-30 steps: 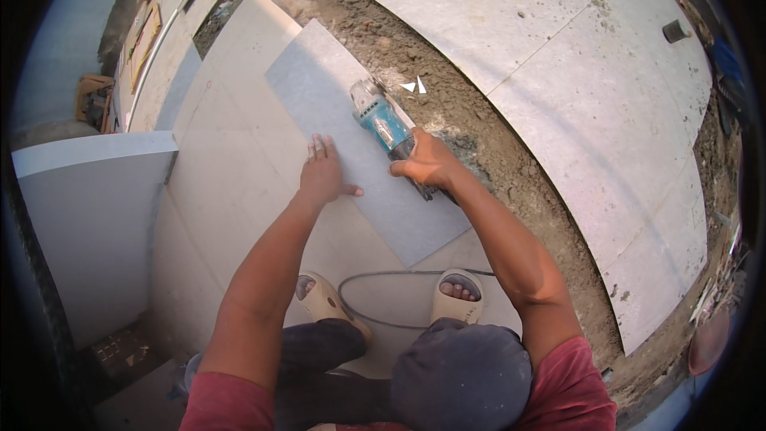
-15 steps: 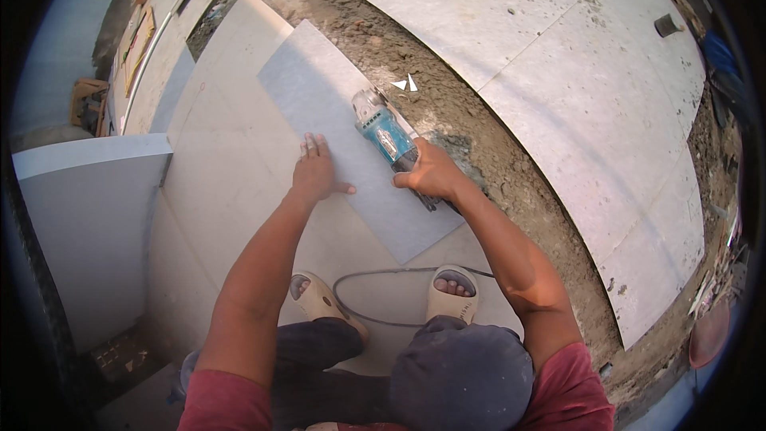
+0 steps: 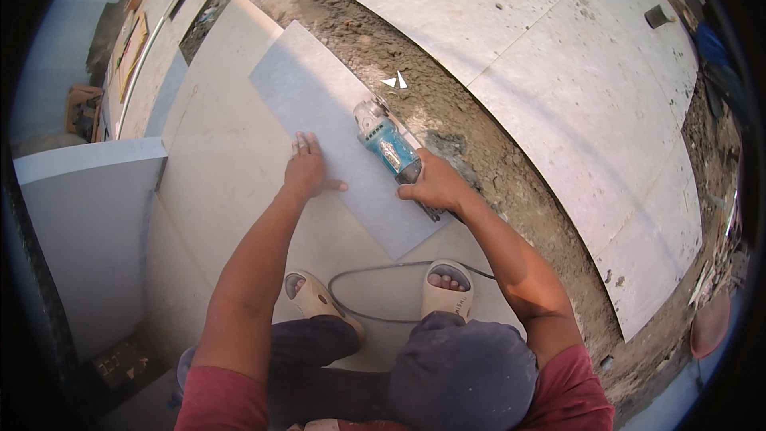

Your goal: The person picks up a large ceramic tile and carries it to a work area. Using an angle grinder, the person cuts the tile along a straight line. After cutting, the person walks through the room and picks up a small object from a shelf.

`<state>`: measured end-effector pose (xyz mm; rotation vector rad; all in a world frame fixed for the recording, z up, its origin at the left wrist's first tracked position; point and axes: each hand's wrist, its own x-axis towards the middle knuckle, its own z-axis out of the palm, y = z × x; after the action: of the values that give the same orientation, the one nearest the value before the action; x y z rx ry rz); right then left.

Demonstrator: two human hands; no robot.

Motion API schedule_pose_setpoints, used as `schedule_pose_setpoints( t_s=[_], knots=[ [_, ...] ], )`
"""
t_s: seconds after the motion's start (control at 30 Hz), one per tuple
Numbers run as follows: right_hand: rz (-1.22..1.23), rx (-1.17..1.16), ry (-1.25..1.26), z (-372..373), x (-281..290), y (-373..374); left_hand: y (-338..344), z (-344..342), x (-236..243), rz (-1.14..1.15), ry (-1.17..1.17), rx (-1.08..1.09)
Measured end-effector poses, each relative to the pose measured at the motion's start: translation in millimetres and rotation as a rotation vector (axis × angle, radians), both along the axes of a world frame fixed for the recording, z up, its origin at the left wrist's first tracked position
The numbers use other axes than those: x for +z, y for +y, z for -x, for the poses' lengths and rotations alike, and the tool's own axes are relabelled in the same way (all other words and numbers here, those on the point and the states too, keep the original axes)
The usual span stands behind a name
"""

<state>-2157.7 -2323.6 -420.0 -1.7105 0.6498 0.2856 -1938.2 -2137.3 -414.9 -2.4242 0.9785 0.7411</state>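
Note:
A long, pale grey tile (image 3: 291, 80) lies at a slant over larger grey slabs (image 3: 219, 100) before me. My left hand (image 3: 306, 169) rests flat by its left long edge, fingers spread, thumb on the tile. In my right hand (image 3: 437, 182) is a teal angle grinder (image 3: 389, 148), gripped round its dark rear body. The grinder's metal head sits at the tile's right long edge; its disc is mostly hidden. Two white triangular offcuts (image 3: 399, 80) show just beyond the head, over the soil.
A strip of rough, damp soil (image 3: 447, 96) divides my side from large pale slabs (image 3: 574, 112) on the right. A black cord (image 3: 375, 266) curves between my sandals (image 3: 448, 295). An upright grey panel (image 3: 88, 223) stands at left; a dark cylinder (image 3: 658, 16) lies far right.
The grinder has slid slightly toward me along the tile's right edge, with my right hand. My left hand keeps its place on the tile. The whole view has shifted a little.

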Motion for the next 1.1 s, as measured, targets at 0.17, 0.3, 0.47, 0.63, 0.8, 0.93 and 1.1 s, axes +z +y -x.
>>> schedule_pose_setpoints(
  t_s=[0.17, 0.3, 0.47, 0.63, 0.8, 0.93, 1.1],
  knots=[
    [0.011, 0.005, 0.008, 9.8, 8.1, -0.1, 0.4, -0.9, 0.6, -0.003, 0.002, 0.001],
    [0.025, 0.025, 0.055, 18.0, 10.7, 0.6, 0.6, -1.3, -2.4, -0.013, 0.003, 0.004],
    [0.000, 0.032, 0.072, 26.8, 11.5, 0.7, 1.9, -1.6, -3.4, 0.007, -0.007, 0.013],
    [-0.022, 0.026, 0.064, 34.7, 16.9, 0.7, 1.7, -0.8, -2.2, 0.001, -0.002, 0.016],
    [-0.016, -0.004, 0.057, 42.8, 9.3, 3.9, 1.8, -2.1, -2.3, 0.006, -0.010, 0.013],
    [-0.054, -0.003, 0.096, 49.4, 11.8, 3.8, 1.2, -0.9, -1.4, 0.005, -0.009, 0.026],
    [-0.034, -0.019, 0.072, 58.0, 3.3, 8.2, -0.8, 0.0, 0.6, 0.001, -0.006, 0.037]
  ],
)
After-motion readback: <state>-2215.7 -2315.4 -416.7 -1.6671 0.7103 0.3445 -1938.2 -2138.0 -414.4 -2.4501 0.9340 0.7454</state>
